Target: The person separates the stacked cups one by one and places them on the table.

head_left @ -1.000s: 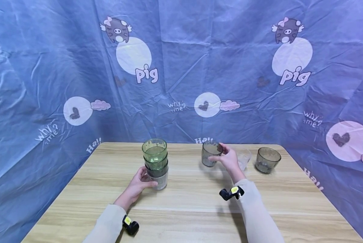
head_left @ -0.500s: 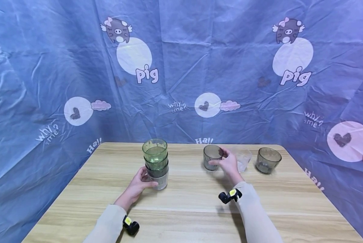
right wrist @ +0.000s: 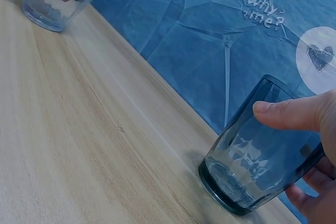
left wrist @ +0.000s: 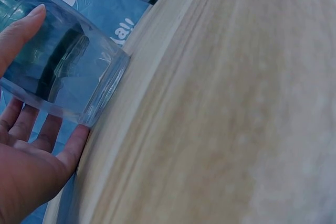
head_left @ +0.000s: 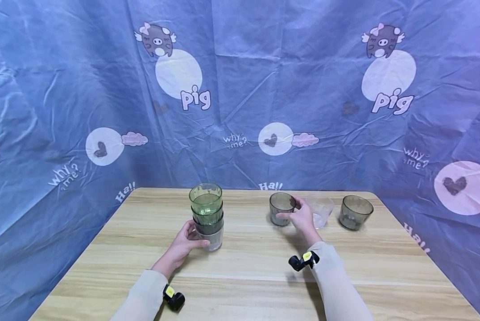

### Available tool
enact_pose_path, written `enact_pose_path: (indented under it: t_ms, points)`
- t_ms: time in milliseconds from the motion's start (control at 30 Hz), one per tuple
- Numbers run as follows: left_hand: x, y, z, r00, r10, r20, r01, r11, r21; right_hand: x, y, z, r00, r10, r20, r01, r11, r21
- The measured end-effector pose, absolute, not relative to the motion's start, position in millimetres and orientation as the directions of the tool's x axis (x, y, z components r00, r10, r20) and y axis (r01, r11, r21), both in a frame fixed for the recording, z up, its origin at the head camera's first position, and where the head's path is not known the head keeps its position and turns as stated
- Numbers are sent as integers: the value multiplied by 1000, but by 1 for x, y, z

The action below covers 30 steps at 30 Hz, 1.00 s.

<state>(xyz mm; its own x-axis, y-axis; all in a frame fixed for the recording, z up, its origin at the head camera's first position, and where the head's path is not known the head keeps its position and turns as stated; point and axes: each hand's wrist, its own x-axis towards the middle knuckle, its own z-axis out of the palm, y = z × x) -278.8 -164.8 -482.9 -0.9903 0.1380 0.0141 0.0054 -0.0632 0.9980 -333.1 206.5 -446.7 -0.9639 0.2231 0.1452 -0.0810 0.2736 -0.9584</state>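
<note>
Right of the tumbler stack (head_left: pixel 207 217) your left hand (head_left: pixel 181 244) grips, your right hand (head_left: pixel 302 218) pinches an upright grey tumbler (head_left: pixel 280 207).

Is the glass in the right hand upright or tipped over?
Upright. In the head view, the right hand grips the glass with its open rim facing up.
</note>
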Motion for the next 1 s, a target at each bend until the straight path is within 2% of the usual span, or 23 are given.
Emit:
enact_pose_path:
  t_ms: [467,1000]
  points:
    - [-278,-164,-483,-991,135,15,7,-62,998,-329,206,-441,-979,165,124,-62,340,-938]
    - [-279,-165,-483,-990,138,8,-2,-65,998,-324,203,-407,-955,133,264,-211,323,-923]
